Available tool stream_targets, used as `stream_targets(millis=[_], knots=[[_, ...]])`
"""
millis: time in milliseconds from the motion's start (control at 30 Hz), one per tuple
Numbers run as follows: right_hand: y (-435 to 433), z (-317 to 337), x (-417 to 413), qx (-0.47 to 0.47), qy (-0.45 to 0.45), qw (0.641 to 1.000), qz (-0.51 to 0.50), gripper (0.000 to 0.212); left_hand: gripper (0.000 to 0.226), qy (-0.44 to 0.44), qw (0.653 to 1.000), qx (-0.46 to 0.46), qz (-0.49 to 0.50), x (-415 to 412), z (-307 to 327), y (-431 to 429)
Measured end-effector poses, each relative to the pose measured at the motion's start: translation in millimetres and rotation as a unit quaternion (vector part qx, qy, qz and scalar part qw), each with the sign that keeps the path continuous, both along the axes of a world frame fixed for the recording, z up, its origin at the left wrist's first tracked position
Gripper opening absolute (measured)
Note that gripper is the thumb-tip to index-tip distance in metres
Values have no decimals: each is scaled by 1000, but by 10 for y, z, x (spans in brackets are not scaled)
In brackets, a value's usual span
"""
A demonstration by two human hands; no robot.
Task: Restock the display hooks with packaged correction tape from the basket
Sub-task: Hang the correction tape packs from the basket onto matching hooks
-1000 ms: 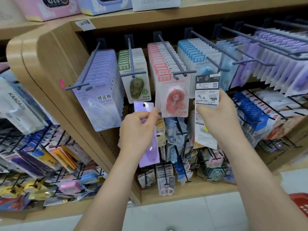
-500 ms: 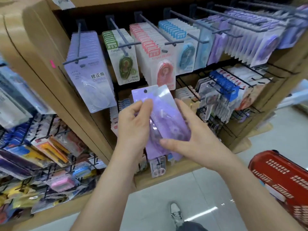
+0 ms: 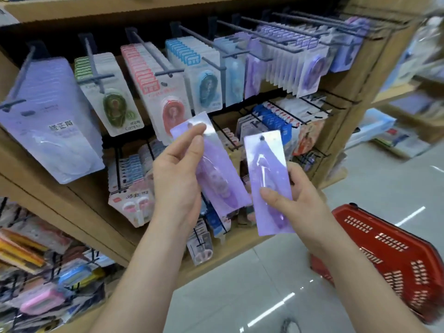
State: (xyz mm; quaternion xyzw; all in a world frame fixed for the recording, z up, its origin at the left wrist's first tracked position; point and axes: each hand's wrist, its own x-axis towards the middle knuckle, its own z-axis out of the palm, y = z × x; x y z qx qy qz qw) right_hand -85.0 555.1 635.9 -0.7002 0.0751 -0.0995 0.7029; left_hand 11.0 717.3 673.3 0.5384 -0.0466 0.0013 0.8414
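Observation:
My left hand (image 3: 176, 174) pinches a purple correction tape pack (image 3: 217, 169), tilted, in front of the shelf. Just to its right, my right hand (image 3: 295, 200) grips a second purple correction tape pack (image 3: 268, 179) by its lower half, thumb across the front. Both packs show a hang hole at the top. Behind them, display hooks (image 3: 163, 66) carry rows of lilac, green, pink and blue tape packs. A hook (image 3: 254, 48) further right holds only a few purple packs. The red basket (image 3: 394, 258) sits on the floor at the lower right.
A wooden shelf unit (image 3: 355, 97) frames the hooks, with a lower row of wire hooks (image 3: 286, 114) full of small stationery. More hanging goods (image 3: 36, 272) fill the rack at lower left. Pale tiled floor (image 3: 264, 296) lies below, and another shelf stands blurred at far right.
My right hand held a white barcoded pack up at a hook a second ago. It then joined the left hand at the purple packs. Now each hand holds one purple pack, apart.

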Motion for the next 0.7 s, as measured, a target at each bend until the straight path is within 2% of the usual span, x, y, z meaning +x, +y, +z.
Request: stream_targets(millis=[67, 100, 167, 233, 300, 400, 500, 533, 700], knots=[[-220, -1, -52, -75, -16, 997, -15, 67, 20, 5, 1000, -6, 1, 3, -4, -202], [-322, 14, -70, -112, -28, 993, -12, 72, 23, 7, 1000, -16, -2, -10, -10, -323], [-521, 21, -73, -124, -36, 992, 9, 54, 32, 11, 999, -50, -9, -60, -2, -591], [-737, 47, -71, -80, -22, 996, 27, 28, 39, 19, 996, -90, -14, -123, 7, -887], [-992, 54, -90, -43, -11, 998, 35, 16, 41, 38, 992, -117, -8, -171, 16, -1182], [-1379, 27, -88, -64, -2, 998, 25, 24, 35, 58, 990, -131, -5, -201, 0, -1583], [-1705, 14, -35, -47, -5, 997, -67, 11, 16, 62, 993, -99, 20, -179, -31, -1797], [-1799, 14, -9, -49, -9, 995, -83, 15, 12, 62, 994, -81, 32, -165, -38, -1827], [-2055, -21, 147, -75, 17, 996, -55, 29, 25, 80, 995, -16, 51, -53, -8, -1948]])
